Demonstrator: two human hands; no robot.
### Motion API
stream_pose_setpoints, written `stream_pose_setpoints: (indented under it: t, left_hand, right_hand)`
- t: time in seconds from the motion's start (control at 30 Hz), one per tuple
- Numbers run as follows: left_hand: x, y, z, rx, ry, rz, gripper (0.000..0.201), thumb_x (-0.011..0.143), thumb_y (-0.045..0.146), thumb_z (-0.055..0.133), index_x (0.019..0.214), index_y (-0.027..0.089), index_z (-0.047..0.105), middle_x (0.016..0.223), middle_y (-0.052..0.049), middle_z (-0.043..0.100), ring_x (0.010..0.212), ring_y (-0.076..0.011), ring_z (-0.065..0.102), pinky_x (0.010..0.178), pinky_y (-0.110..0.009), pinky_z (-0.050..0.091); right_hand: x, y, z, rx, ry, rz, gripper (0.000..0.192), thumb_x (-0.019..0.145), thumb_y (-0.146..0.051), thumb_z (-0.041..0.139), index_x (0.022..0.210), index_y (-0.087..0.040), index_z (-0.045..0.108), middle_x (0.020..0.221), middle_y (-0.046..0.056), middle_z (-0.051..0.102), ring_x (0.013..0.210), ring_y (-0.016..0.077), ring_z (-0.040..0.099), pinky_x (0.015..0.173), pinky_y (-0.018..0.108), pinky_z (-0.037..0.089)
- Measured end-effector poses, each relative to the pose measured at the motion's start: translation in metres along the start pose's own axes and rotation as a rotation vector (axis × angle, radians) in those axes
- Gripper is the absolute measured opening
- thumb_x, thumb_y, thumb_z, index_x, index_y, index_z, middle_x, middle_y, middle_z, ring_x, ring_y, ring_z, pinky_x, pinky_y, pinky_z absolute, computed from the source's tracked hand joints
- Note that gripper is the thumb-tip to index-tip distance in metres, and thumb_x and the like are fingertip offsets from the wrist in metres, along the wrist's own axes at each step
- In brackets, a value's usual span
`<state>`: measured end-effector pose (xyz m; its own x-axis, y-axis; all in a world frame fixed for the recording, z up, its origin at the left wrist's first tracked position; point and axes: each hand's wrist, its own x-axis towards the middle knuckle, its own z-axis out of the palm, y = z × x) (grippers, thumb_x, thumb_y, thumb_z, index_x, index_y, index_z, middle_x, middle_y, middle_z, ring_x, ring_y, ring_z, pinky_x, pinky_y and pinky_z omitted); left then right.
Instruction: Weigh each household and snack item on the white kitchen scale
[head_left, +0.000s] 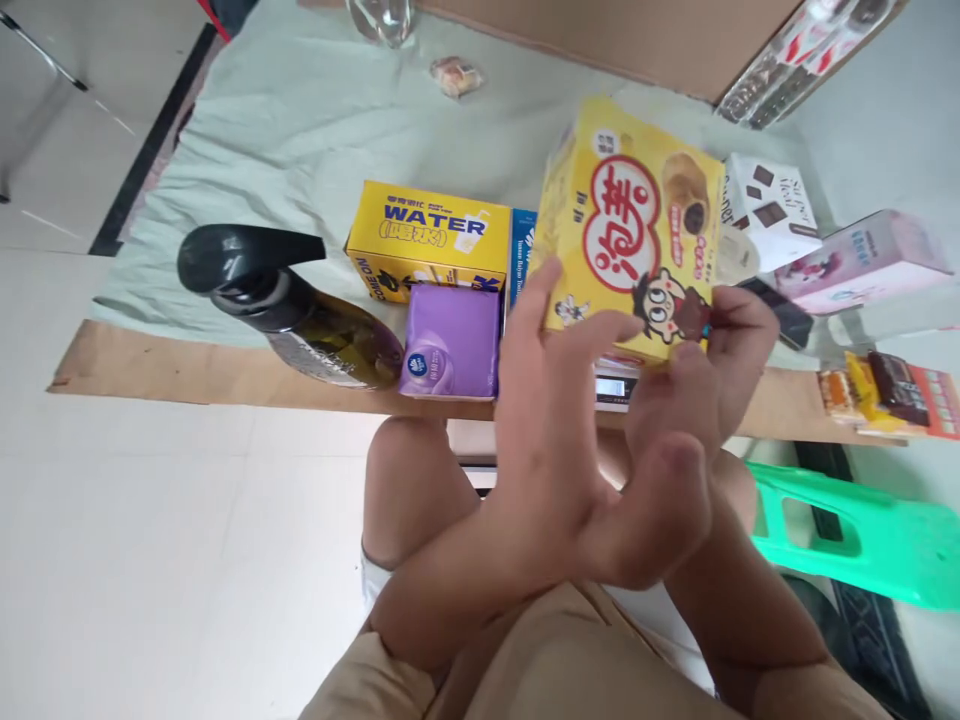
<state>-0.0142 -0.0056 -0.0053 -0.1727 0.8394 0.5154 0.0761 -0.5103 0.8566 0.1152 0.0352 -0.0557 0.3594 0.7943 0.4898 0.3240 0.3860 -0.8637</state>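
Observation:
A yellow snack box (630, 230) with red characters and a cartoon face is held tilted above the table's front edge. My right hand (724, 350) grips its lower right corner. Fingers spread, my left hand (570, 430) is raised in front of the box, and its fingertips reach the box's lower left side. Whether they press on it I cannot tell. A small white scale (619, 385) shows just under the box, mostly hidden by my hands.
On the pale green cloth (300, 120) stand a yellow WATER box (427, 235), a purple tissue pack (450, 340) and a black spray bottle (285, 300). To the right are a white chocolate box (772, 205), a pink box (862, 260) and snack packs (892, 395). A green stool (862, 530) stands low right.

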Motion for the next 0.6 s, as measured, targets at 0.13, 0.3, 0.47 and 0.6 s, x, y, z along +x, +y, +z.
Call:
stream_pose_setpoints:
  t: [0.13, 0.3, 0.47, 0.6]
  left_hand:
    - [0.018, -0.024, -0.027, -0.068, -0.017, -0.040, 0.023, 0.108, 0.047, 0.050, 0.125, 0.031, 0.051, 0.140, -0.008, 0.056, 0.166, -0.0303, 0.035, 0.136, -0.059, 0.038]
    - [0.035, -0.050, -0.045, -0.143, 0.015, -0.299, 0.030, 0.092, 0.006, 0.054, 0.111, 0.027, 0.044, 0.138, -0.005, 0.056, 0.148, -0.0192, 0.052, 0.126, -0.042, 0.047]
    - [0.049, -0.062, -0.054, -0.144, 0.292, -0.158, 0.013, 0.092, 0.013, 0.055, 0.100, 0.022, 0.051, 0.112, -0.003, 0.061, 0.118, -0.0136, 0.063, 0.109, -0.032, 0.052]
    - [0.054, -0.074, -0.053, -0.231, 0.334, -0.043, 0.010, 0.085, 0.020, 0.060, 0.094, 0.021, 0.056, 0.099, -0.003, 0.064, 0.107, -0.0157, 0.065, 0.108, -0.037, 0.051]
  right_hand:
    - [0.014, 0.005, 0.030, -0.031, -0.086, -0.115, 0.040, 0.094, -0.046, 0.058, 0.130, -0.029, 0.053, 0.119, 0.005, 0.056, 0.113, 0.0208, 0.062, 0.112, 0.052, 0.056]
    - [0.017, 0.019, 0.033, -0.188, -0.257, 0.000, 0.042, 0.098, -0.057, 0.060, 0.130, -0.029, 0.061, 0.124, 0.005, 0.065, 0.118, 0.0222, 0.065, 0.116, 0.057, 0.052]
    - [-0.003, 0.015, 0.002, -0.216, -0.190, 0.049, 0.042, 0.104, -0.057, 0.048, 0.131, -0.030, 0.065, 0.133, 0.006, 0.068, 0.130, 0.0246, 0.064, 0.120, 0.056, 0.049]
    - [-0.019, 0.018, -0.047, -0.199, -0.089, 0.124, 0.044, 0.102, -0.059, 0.050, 0.131, -0.030, 0.066, 0.134, 0.006, 0.069, 0.130, 0.0241, 0.066, 0.121, 0.054, 0.049]
